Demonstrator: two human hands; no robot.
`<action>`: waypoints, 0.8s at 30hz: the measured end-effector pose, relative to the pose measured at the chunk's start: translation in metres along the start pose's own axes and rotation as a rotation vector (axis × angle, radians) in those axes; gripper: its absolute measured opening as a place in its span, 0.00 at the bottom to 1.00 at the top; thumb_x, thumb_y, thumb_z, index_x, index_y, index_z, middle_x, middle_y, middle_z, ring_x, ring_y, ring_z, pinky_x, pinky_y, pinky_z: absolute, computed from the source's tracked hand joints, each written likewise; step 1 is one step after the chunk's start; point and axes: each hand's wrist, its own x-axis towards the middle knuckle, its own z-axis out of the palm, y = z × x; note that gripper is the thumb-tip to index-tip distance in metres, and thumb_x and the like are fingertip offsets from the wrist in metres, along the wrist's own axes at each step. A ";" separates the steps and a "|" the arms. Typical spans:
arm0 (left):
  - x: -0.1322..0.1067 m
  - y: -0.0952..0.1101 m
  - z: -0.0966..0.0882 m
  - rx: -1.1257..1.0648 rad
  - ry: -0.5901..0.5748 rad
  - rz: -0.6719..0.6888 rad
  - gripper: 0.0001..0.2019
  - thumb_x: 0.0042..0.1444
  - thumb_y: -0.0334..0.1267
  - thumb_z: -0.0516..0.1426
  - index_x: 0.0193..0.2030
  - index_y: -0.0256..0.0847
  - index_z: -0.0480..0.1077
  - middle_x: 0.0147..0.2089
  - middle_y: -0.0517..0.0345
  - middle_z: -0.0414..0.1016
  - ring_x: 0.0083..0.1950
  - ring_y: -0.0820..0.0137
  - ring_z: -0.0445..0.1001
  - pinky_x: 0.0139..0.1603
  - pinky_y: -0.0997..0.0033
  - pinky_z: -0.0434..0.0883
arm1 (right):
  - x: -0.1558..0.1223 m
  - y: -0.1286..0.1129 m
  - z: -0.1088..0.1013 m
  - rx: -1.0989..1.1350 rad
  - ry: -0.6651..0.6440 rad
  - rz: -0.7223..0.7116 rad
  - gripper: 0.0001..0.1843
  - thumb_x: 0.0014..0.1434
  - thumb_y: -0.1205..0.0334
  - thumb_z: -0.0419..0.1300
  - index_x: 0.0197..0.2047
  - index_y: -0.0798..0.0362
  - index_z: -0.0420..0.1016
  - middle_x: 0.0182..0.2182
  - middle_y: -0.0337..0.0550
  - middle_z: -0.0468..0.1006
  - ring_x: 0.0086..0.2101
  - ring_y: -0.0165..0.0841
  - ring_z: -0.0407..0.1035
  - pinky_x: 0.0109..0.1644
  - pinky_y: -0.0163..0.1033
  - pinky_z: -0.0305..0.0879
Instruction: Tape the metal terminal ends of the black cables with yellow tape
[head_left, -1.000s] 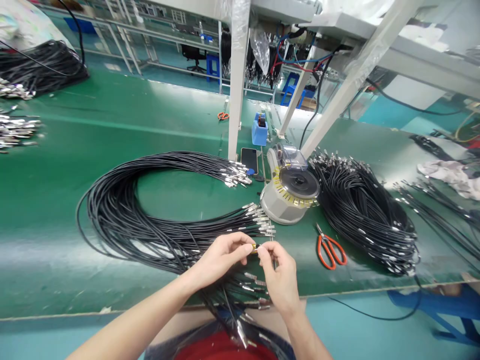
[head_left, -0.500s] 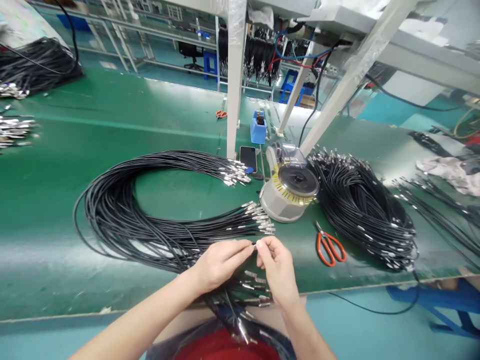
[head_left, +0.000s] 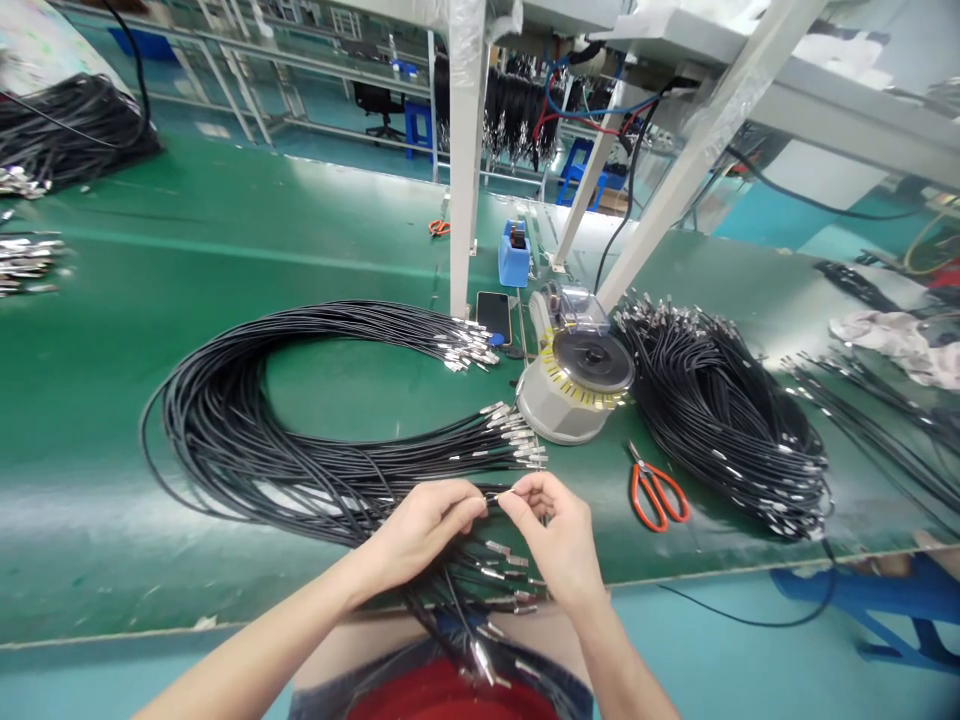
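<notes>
My left hand (head_left: 424, 528) and my right hand (head_left: 559, 540) meet near the front edge of the green bench, both pinched on the metal-tipped end of one black cable (head_left: 495, 497). A large loop of black cables (head_left: 247, 440) lies to the left, its silver ends fanned out just beyond my fingers. More cable ends (head_left: 502, 570) trail under my hands toward my lap.
A grey round tape dispenser (head_left: 574, 385) stands beyond my hands, with red-handled scissors (head_left: 656, 492) to its right. A second heap of black cables (head_left: 720, 420) lies further right. A phone (head_left: 493, 316) and a blue box (head_left: 514, 260) sit by a white post (head_left: 463, 160).
Both hands stay pinched on the cable end and have shifted slightly left and back toward me. The yellow bit seen between my fingers a second ago no longer shows.
</notes>
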 end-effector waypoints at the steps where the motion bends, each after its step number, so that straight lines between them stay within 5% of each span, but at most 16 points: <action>1: 0.001 0.002 0.000 -0.015 -0.011 0.001 0.17 0.68 0.42 0.48 0.33 0.37 0.71 0.28 0.62 0.70 0.31 0.73 0.68 0.35 0.76 0.64 | 0.000 -0.002 -0.002 -0.038 0.003 -0.026 0.09 0.58 0.57 0.63 0.31 0.53 0.73 0.27 0.39 0.75 0.27 0.31 0.68 0.32 0.33 0.63; 10: 0.009 0.010 0.010 0.011 -0.002 0.091 0.17 0.68 0.41 0.47 0.33 0.37 0.70 0.30 0.60 0.68 0.32 0.73 0.65 0.36 0.75 0.62 | -0.003 -0.004 -0.014 0.024 -0.130 -0.003 0.10 0.63 0.59 0.58 0.31 0.54 0.74 0.23 0.37 0.73 0.26 0.30 0.68 0.33 0.33 0.63; 16: 0.010 0.005 0.011 -0.101 -0.010 0.034 0.19 0.66 0.43 0.50 0.29 0.34 0.72 0.25 0.62 0.66 0.27 0.75 0.60 0.29 0.76 0.57 | 0.001 0.001 -0.012 0.180 -0.196 0.076 0.10 0.61 0.59 0.60 0.31 0.55 0.73 0.23 0.37 0.73 0.25 0.29 0.68 0.32 0.32 0.63; 24: 0.014 0.009 0.010 -0.139 -0.067 0.013 0.18 0.65 0.41 0.51 0.29 0.34 0.73 0.24 0.63 0.62 0.26 0.76 0.56 0.27 0.76 0.54 | 0.001 0.002 -0.012 0.067 -0.194 0.034 0.09 0.60 0.61 0.59 0.29 0.55 0.74 0.20 0.36 0.72 0.24 0.30 0.67 0.30 0.33 0.61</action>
